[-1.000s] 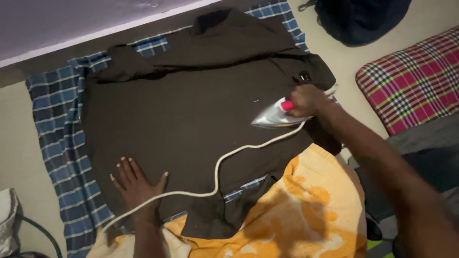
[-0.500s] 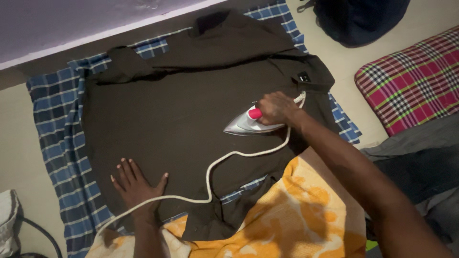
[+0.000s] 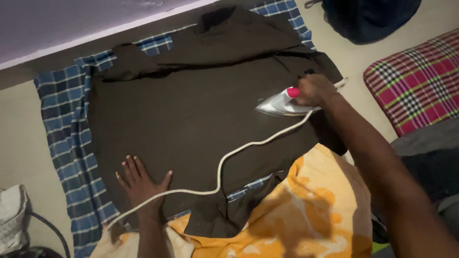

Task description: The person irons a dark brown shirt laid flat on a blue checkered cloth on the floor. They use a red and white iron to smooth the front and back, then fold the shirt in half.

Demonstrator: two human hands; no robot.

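Here, 1 dark brown garment (image 3: 191, 110) lies spread flat on 1 blue checked cloth (image 3: 67, 138) on the floor (image 3: 19, 143), the cloth apparently there as padding under it. The right hand (image 3: 315, 90) is clenched around the pink handle of 1 silver iron (image 3: 279, 105), pressing on the garment's far right part. Its 1 white cord (image 3: 224, 160) trails across the fabric toward the near left. The left hand (image 3: 141, 181) lies flat, fingers spread, gripping nothing, seemingly pinning the near edge taut. 1 orange patterned cloth (image 3: 296, 215) covers the person's lap, and 1 red plaid cushion (image 3: 416, 81) sits at right.
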